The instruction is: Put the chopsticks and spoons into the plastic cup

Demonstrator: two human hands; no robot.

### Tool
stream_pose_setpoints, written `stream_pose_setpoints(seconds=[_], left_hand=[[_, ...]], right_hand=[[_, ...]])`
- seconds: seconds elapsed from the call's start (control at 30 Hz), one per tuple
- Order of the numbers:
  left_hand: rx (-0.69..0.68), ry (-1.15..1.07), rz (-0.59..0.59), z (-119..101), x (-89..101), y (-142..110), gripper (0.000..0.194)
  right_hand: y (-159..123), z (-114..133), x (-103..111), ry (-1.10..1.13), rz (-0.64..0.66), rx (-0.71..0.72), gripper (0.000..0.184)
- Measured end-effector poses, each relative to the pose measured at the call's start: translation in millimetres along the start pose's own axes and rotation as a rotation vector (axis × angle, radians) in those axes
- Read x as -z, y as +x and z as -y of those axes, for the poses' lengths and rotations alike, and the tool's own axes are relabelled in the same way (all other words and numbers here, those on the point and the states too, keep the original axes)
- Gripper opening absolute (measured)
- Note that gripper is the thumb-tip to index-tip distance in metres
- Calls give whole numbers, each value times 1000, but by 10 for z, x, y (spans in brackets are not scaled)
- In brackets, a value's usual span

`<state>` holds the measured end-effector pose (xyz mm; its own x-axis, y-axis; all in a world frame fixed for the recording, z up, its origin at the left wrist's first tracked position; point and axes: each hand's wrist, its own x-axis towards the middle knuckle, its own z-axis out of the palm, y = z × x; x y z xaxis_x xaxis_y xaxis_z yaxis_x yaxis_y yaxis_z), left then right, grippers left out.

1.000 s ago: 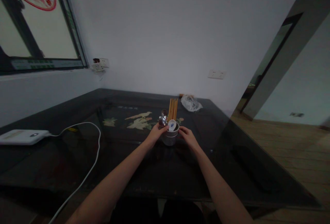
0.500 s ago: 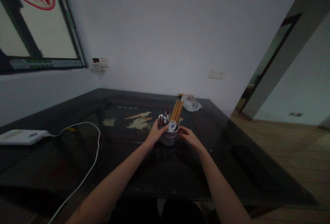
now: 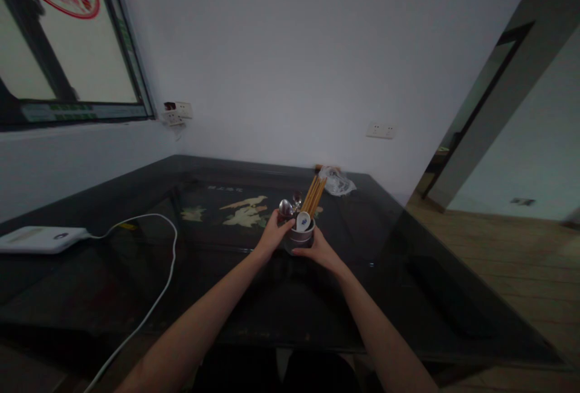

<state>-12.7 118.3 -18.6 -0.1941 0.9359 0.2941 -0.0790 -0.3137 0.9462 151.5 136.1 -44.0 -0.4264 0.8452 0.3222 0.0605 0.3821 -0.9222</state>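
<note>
A small round utensil holder (image 3: 302,236) stands on the dark glass-topped table (image 3: 226,296). Out of it stick several wooden chopsticks (image 3: 313,195), leaning right, two metal spoons (image 3: 287,206) and a white ceramic spoon with a blue mark (image 3: 303,221). My left hand (image 3: 273,235) is closed around the holder's left side, thumb at the rim. My right hand (image 3: 318,249) cups the holder's front and right side from below, fingers wrapped against it.
A white flat device (image 3: 40,239) lies at the table's left with a white cable (image 3: 154,278) looping toward the near edge. A crumpled clear plastic bag (image 3: 336,182) sits at the far edge by the wall. A doorway opens at the right onto a wooden floor.
My right hand has moved in from beside the holder to grip its front. The chopsticks have tipped from upright to leaning right.
</note>
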Motion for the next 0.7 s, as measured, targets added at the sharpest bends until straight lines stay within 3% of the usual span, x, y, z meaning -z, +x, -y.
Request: stream_pose_setpoints(seconds=[0.13, 0.4, 0.57, 0.7], left_hand=[[-9, -13, 9, -14, 3, -6, 28], [41, -34, 22, -96, 33, 15, 34], [25, 63, 22, -92, 95, 67, 34], [-73, 219, 24, -143, 129, 72, 26]], right_hand=[[14, 4, -37, 6, -54, 32, 86], [-2, -2, -84, 50, -16, 52, 86], [-1, -8, -61, 35, -12, 2, 83], [-5, 14, -8, 7, 11, -43, 78]])
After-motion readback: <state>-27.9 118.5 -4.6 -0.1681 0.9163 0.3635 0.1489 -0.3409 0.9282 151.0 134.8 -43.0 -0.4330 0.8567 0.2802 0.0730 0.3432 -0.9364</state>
